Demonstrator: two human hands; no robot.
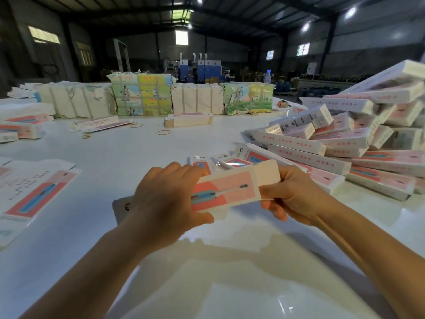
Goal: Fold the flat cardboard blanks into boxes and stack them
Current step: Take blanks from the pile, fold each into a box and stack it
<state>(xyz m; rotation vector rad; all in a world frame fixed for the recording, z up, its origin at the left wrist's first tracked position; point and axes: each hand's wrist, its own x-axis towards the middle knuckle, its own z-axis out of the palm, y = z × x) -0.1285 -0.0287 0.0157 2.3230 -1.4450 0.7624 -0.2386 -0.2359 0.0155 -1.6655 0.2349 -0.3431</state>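
A pink and white cardboard box [232, 187] with a toothbrush picture is held above the white table [115, 162], between both hands. My left hand [165, 203] grips its left end, thumb underneath and fingers over the top. My right hand [296, 199] holds its right end, where a plain white flap is bent. A heap of folded boxes [345, 143] rises at the right. Flat blanks [34, 189] lie at the left edge, and a few more flat blanks [230, 161] lie just behind the held box.
Strapped bundles of printed card [142, 95] line the far side of the table. A small stack of blanks [187, 119] and loose rubber bands [163, 132] lie mid-table. A plastic bottle [267, 77] stands behind the bundles. A dark warehouse lies beyond.
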